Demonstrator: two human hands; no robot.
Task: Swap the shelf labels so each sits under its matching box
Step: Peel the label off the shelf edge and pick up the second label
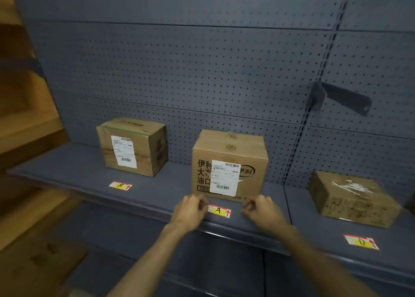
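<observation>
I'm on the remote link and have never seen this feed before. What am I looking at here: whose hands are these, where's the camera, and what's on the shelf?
This is one wide-angle camera worn on a person's head, looking forward and down, so the arms reach in from below. No robot is involved. The grey shelf carries three cardboard boxes: the left box, the middle box and a flatter right box. A small yellow label lies in front of each: label B, label A, and a right label that looks like D. The left hand touches label A's left end; the right hand is curled beside it. Neither clearly holds anything.
</observation>
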